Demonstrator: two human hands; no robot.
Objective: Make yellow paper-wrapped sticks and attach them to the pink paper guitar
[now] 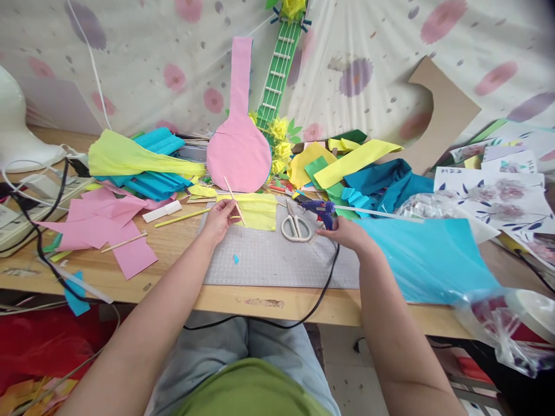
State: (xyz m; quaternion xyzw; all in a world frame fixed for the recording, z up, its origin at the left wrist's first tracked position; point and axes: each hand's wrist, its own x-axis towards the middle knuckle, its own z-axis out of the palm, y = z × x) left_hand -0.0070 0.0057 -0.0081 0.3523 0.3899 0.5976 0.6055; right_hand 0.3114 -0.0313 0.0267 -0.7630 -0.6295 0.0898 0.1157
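Note:
My left hand (220,221) pinches a thin wooden stick (235,201), which tilts over a piece of yellow crepe paper (262,212) on the grey cutting mat (277,260). To the right, my right hand (340,230) is wrapped round the handle of a blue glue gun (319,210). A long clear glue stick (377,213) sticks out of its back, and its nozzle points left. Scissors with white handles (296,227) lie on the mat between my hands. Behind them a pink banjo-shaped cutout (239,153) leans upright.
Pink paper pieces (130,248) and a yellow stick (180,218) lie left. A blue sheet (429,254) covers the right side. Behind stand a green instrument neck (277,75) and piled crepe paper (355,164). A black cord (318,303) loops over the table's front edge.

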